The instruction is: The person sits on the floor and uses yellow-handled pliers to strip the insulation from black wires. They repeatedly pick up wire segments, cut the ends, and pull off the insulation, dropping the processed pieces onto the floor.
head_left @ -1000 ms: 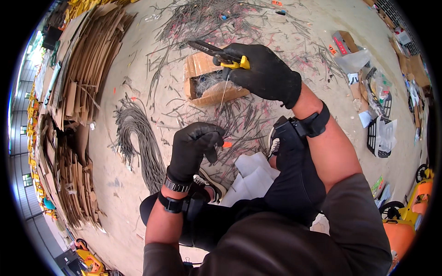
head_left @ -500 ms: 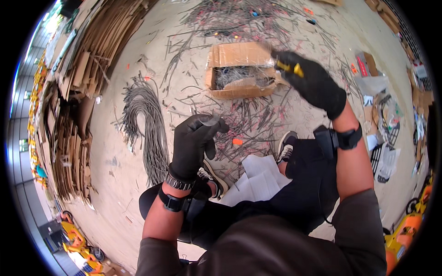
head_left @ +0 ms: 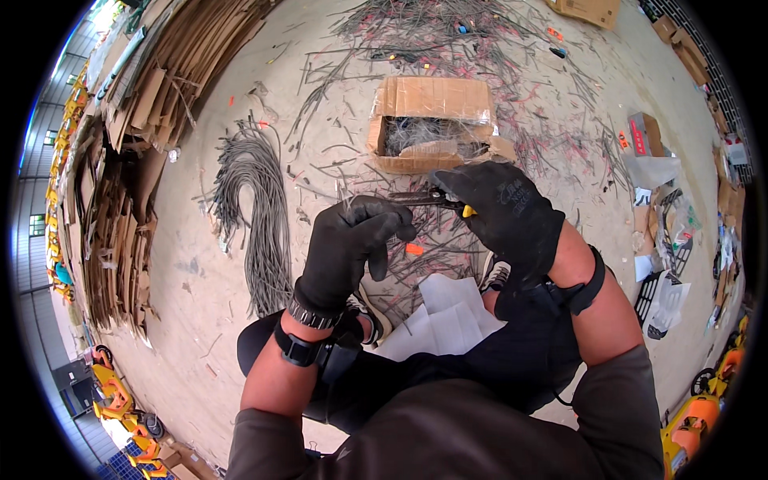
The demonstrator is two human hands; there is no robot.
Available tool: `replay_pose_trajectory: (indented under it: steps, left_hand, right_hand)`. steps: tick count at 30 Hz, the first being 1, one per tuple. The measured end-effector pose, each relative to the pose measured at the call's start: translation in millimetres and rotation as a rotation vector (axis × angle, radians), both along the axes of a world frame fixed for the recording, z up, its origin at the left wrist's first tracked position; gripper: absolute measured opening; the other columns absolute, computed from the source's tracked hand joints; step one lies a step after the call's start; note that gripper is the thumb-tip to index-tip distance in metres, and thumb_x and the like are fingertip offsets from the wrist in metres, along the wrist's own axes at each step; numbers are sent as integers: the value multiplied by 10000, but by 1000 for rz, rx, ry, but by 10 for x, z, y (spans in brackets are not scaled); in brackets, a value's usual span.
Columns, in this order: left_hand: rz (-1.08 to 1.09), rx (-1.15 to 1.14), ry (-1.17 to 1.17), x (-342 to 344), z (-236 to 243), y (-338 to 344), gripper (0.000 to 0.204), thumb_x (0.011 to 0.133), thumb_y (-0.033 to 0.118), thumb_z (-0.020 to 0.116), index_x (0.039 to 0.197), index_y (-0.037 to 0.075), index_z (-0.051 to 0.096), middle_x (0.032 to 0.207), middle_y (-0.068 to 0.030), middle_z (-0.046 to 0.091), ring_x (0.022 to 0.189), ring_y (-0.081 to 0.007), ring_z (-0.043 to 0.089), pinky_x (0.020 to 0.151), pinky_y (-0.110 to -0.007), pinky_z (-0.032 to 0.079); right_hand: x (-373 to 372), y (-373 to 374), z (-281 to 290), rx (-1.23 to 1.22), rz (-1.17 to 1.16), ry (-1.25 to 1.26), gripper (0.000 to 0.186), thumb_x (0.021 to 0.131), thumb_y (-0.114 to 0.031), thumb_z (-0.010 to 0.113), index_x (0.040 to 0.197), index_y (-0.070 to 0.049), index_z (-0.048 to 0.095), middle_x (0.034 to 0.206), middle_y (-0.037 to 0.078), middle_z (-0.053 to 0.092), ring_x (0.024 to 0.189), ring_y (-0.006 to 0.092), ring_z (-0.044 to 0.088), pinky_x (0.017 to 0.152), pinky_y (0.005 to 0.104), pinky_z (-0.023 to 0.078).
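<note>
Both my hands wear black gloves. My left hand point(head_left: 352, 244) is closed around a thin grey cable piece held out in front of my knees. My right hand point(head_left: 504, 212) grips black pliers with yellow-tipped handles point(head_left: 436, 200), whose jaws point left and meet the left hand's fingertips. Just beyond the hands an open cardboard box point(head_left: 432, 120) holds cut grey wire pieces. An orange scrap point(head_left: 414, 249) lies on the floor under the hands.
A bundle of long grey cables point(head_left: 256, 208) lies on the concrete floor to the left. Flattened cardboard point(head_left: 120, 160) is stacked along the left edge. Wire offcuts litter the floor past the box. White paper sheets point(head_left: 444, 316) rest by my knees; packaging and boxes point(head_left: 664, 208) lie to the right.
My right hand with the pliers has come back from over the box down to my left hand, where the jaws now meet the cable. The view has shifted slightly.
</note>
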State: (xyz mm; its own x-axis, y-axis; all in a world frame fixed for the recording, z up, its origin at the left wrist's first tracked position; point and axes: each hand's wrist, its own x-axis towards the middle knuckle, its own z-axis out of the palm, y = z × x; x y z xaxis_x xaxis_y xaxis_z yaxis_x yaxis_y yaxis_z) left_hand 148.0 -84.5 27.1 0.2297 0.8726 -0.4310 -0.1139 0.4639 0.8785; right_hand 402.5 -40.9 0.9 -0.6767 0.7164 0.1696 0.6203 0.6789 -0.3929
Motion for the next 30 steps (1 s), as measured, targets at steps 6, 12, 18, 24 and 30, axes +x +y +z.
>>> replay_pose_trajectory:
  steps: [6,12,18,24,30]
  left_hand:
    - [9,-21,-24,34,-34,-56,209,943,147,611,988,-49,669,789,-105,703,518,-109,603,497,-240,481]
    - [-53,-14,-3,19,-2,-57,184,933,121,602,966,-51,661,729,-89,664,530,-128,612,503,-240,487]
    - [-162,-3,13,3,96,-45,214,890,113,627,966,-78,685,715,-92,664,538,-120,601,483,-232,464]
    - [-197,110,59,-29,50,-55,262,797,102,642,964,-94,691,712,-92,663,538,-117,584,468,-218,440]
    - [-119,68,-85,-33,6,-80,249,791,68,611,962,-103,670,709,-105,658,545,-124,590,458,-219,436]
  right_hand:
    - [-48,-76,76,-17,-1,-13,519,825,-109,599,1342,-65,571,1166,172,663,1040,346,625,920,472,470]
    - [-95,-74,96,11,10,-18,574,797,-74,602,1369,-81,555,1208,159,644,1090,338,598,963,472,451]
    - [-181,-89,177,115,79,-24,551,818,-111,584,1367,-98,556,1212,155,632,1084,317,590,961,461,440]
    - [-214,-117,233,151,113,1,571,792,-101,596,1361,-92,557,1180,136,625,1042,300,586,922,450,444]
    - [-212,-123,230,113,106,10,558,790,-95,591,1347,-86,565,1162,133,628,1023,302,590,902,442,453]
